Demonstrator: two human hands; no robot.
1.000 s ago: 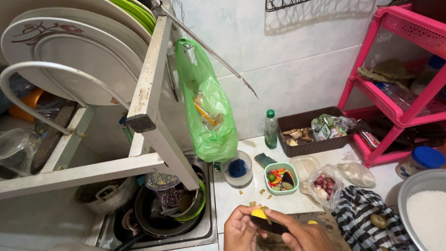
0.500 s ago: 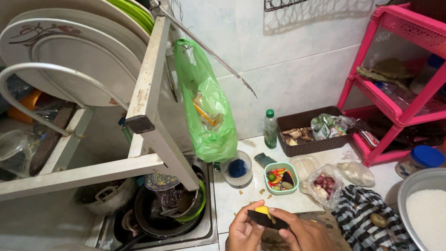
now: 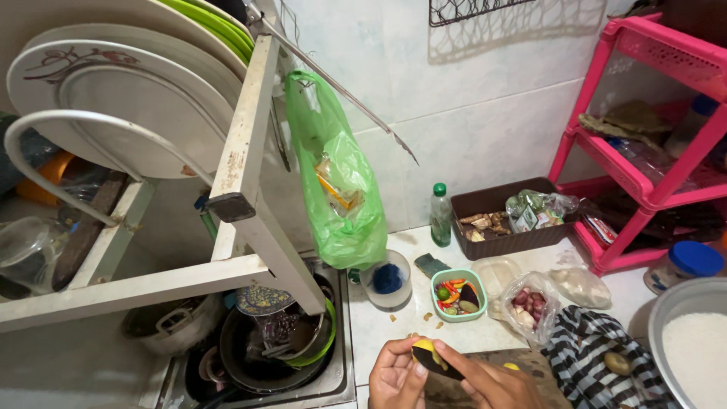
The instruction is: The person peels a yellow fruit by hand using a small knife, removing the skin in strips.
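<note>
Knife blade point(image 3: 439, 362), dark and broad, lies slantwise between the two hands at the bottom edge of the view, its long axis running from upper left down to lower right, the upper end toward the sink point(image 3: 337, 382). Against that upper end sits a small yellow piece of vegetable point(image 3: 422, 348), rounded and bright, with a thin paler strip curling off it. The left hand point(image 3: 395, 376) has its fingers curled together around the yellow piece, thumb pressed up beside it. The right hand point(image 3: 488, 382) comes in from the lower right with its fingers closed along the top of the blade, forefinger stretched toward the yellow piece; I cannot see the handle.

Against half a second ago, the hands have lifted a little and the blade has tilted more steeply, with the yellow piece now sitting nearer the left thumb; the rest of the counter looks unchanged.

Both hands hover over a wooden cutting board point(image 3: 485, 363) on the white counter point(image 3: 379, 326). Just beyond them stands a small green tub of chillies point(image 3: 457, 295), with a clear cup holding something blue point(image 3: 387, 279) to its left and a bag of shallots point(image 3: 528, 306) to its right. A green plastic bag point(image 3: 341, 197) hangs from the dish rack point(image 3: 242, 144) above the sink full of pans.
</note>
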